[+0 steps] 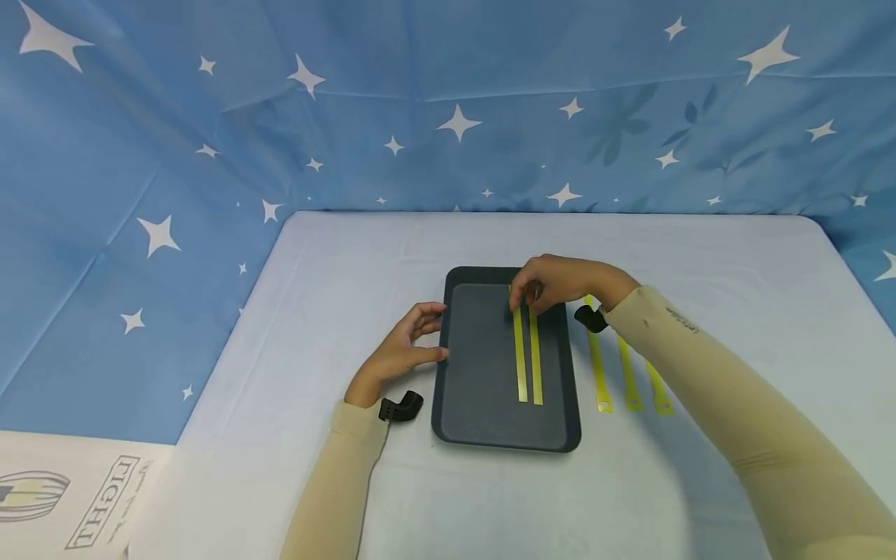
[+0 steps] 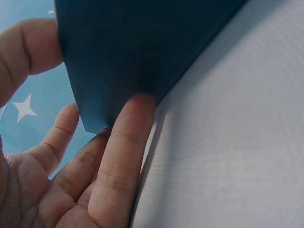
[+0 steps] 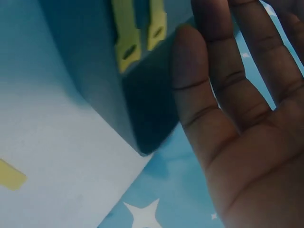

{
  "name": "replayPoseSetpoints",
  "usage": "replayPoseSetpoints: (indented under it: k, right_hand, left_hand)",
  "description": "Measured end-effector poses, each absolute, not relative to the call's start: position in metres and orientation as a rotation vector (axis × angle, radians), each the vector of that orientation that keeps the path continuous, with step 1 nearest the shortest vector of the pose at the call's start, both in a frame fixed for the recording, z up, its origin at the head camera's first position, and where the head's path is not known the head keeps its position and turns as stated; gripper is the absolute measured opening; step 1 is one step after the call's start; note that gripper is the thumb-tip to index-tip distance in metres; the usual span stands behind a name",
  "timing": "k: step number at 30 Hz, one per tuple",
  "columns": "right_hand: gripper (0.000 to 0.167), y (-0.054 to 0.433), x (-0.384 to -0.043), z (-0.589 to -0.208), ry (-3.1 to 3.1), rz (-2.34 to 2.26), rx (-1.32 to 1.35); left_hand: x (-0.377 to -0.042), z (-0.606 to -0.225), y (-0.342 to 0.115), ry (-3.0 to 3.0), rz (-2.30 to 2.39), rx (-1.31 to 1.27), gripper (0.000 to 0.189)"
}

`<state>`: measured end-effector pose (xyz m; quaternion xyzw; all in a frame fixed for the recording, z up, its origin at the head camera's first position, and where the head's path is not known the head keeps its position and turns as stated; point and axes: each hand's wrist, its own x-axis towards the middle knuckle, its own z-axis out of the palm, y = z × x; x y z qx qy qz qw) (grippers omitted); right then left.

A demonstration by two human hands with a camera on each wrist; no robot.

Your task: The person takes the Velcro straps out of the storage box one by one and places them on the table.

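A dark grey tray (image 1: 476,373) on the table holds two yellow cable straps, a left strap (image 1: 521,365) and a right strap (image 1: 536,365), lying lengthwise side by side. Their slotted heads, such as the left one (image 3: 127,47), point to the tray's far end. Over that end is my right hand (image 1: 553,280), fingers bent down, fingertips right at the straps; in the right wrist view its fingers (image 3: 190,61) look fairly straight beside the heads. My left hand (image 1: 402,346) touches the tray's left side with spread thumb and fingers (image 2: 123,152).
Right of the tray lie three more yellow straps (image 1: 600,381), partly covered by my right forearm. White cloth (image 1: 504,498) covers the table. Blue star-patterned fabric (image 1: 490,109) hangs behind and to the left. A printed white sheet (image 1: 77,494) is at the lower left.
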<state>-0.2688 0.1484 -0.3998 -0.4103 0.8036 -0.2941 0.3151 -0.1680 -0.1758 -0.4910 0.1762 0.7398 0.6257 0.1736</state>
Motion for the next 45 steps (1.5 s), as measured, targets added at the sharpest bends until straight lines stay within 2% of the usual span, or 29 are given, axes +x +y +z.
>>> replayPoseSetpoints:
  k: [18,45]
  right_hand:
    - [0.026,0.134,-0.268,-0.426,2.178,-0.653,-1.105]
    - [0.028,0.125,-0.261,-0.433,2.263,-0.502,-1.251]
  left_hand:
    - [-0.17,-0.493,-0.177,2.099,1.772,0.509,0.074]
    - [-0.17,-0.493,-0.178,2.084,1.776,0.499,0.073]
